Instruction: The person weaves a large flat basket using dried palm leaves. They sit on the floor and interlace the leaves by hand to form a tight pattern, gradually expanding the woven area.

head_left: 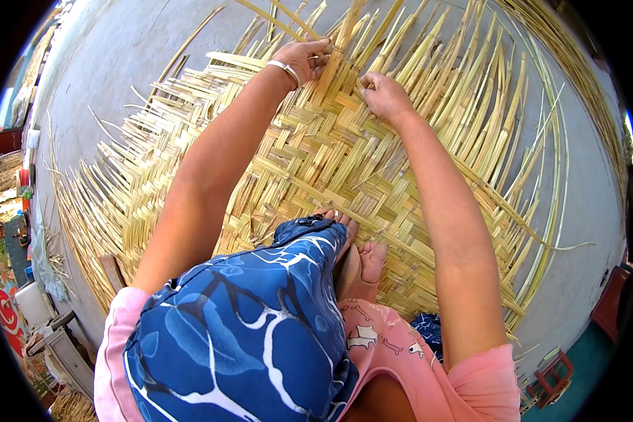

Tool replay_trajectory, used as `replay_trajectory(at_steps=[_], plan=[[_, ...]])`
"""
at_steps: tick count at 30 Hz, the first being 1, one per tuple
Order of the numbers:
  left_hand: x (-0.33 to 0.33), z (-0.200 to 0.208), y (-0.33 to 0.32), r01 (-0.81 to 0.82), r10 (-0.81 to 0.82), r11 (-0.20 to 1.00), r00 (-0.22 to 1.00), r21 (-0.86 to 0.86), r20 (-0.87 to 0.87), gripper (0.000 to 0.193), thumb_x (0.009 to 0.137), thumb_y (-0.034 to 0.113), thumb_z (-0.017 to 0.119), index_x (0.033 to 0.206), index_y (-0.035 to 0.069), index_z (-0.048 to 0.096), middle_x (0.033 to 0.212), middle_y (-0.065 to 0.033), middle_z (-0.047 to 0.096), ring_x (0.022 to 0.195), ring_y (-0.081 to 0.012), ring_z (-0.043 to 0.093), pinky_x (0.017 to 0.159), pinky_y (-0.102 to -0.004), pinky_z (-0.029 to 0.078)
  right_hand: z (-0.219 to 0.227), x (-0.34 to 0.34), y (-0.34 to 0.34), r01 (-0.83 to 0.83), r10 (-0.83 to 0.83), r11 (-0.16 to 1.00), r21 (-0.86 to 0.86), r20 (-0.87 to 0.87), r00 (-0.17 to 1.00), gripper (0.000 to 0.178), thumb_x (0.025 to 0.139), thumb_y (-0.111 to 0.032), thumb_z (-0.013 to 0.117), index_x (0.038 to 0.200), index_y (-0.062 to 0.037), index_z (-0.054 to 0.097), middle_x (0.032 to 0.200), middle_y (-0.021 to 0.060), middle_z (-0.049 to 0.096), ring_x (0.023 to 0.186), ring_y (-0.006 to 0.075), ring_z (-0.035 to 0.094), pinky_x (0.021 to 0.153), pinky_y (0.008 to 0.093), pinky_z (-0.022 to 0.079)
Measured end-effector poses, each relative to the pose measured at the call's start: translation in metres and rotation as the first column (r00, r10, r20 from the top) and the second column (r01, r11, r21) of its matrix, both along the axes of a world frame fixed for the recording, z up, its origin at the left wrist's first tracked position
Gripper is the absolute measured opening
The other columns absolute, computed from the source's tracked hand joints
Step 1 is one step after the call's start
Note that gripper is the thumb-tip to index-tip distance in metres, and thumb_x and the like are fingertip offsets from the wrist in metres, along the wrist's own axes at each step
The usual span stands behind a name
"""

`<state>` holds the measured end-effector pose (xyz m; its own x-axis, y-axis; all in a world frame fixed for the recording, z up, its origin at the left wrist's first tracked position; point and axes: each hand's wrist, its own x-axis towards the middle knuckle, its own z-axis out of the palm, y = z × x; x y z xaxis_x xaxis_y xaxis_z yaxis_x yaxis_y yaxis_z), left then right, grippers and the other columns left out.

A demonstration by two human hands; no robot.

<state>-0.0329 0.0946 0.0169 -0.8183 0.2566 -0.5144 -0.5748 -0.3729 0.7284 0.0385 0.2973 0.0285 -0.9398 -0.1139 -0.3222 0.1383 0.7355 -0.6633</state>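
A large woven mat of flattened reed strips (344, 141) lies on the floor under my bare feet, its loose strip ends fanning out around it. At the far edge of the weave, my left hand (304, 62), with a white bracelet at the wrist, has its fingers closed around a reed strip (337, 53) that stands up from the mat. Just to the right and a little nearer, my right hand (385, 96) is closed, thumb and fingers pinched at the weave's edge. What lies in that pinch is too small to make out.
Long loose reeds (570, 63) lie at the far right. A dark red stool (552, 376) stands at the lower right. Grey concrete floor (112, 77) surrounds the mat. A white and grey machine-like object (60, 344) and assorted clutter line the left side.
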Motion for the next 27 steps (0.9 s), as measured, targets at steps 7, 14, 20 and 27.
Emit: replay_trajectory(at_steps=[7, 14, 20, 27], plan=[[0.025, 0.001, -0.025, -0.155, 0.101, 0.941, 0.977, -0.302, -0.186, 0.021, 0.083, 0.011, 0.066, 0.102, 0.004, 0.061, 0.087, -0.0062, 0.066, 0.075, -0.0161, 0.066, 0.056, -0.0260, 0.052, 0.012, 0.011, -0.012, -0.013, 0.028, 0.971, 0.239, -0.062, 0.998, 0.022, 0.085, -0.014, 0.054, 0.104, -0.0080, 0.062, 0.105, 0.0136, 0.064, 0.097, 0.0286, 0.061, 0.084, 0.0401, 0.049], [0.040, -0.004, -0.034, -0.179, 0.198, 0.917, 0.980, -0.355, 0.018, 0.018, 0.081, 0.013, 0.069, 0.097, 0.006, 0.062, 0.081, -0.0063, 0.067, 0.069, -0.0160, 0.066, 0.051, -0.0223, 0.050, 0.024, 0.024, -0.021, -0.144, 0.262, 0.855, 0.498, -0.176, 0.949, 0.013, 0.082, -0.001, 0.049, 0.087, -0.0065, 0.059, 0.099, 0.0138, 0.060, 0.091, 0.0299, 0.062, 0.077, 0.0413, 0.051], [0.027, -0.004, -0.084, -0.370, 0.377, 0.923, 0.925, -0.108, 0.048, 0.012, 0.088, 0.015, 0.061, 0.090, 0.003, 0.060, 0.083, -0.0091, 0.065, 0.073, -0.0222, 0.065, 0.065, -0.0341, 0.057, 0.029, 0.019, -0.034, -0.170, 0.330, 0.885, 0.433, -0.326, 0.886, 0.009, 0.080, 0.000, 0.050, 0.084, -0.0038, 0.058, 0.100, 0.0174, 0.059, 0.085, 0.0321, 0.063, 0.071, 0.0418, 0.053], [0.025, 0.000, -0.102, -0.270, 0.269, 0.963, 0.963, 0.008, 0.017, 0.016, 0.092, 0.021, 0.055, 0.091, 0.005, 0.057, 0.089, -0.0091, 0.064, 0.084, -0.0234, 0.064, 0.082, -0.0403, 0.053, 0.029, -0.017, -0.087, -0.230, 0.333, 0.918, 0.323, -0.310, 0.891, 0.021, 0.088, -0.023, 0.058, 0.098, -0.0047, 0.064, 0.099, 0.0163, 0.061, 0.089, 0.0326, 0.063, 0.080, 0.0428, 0.050]])
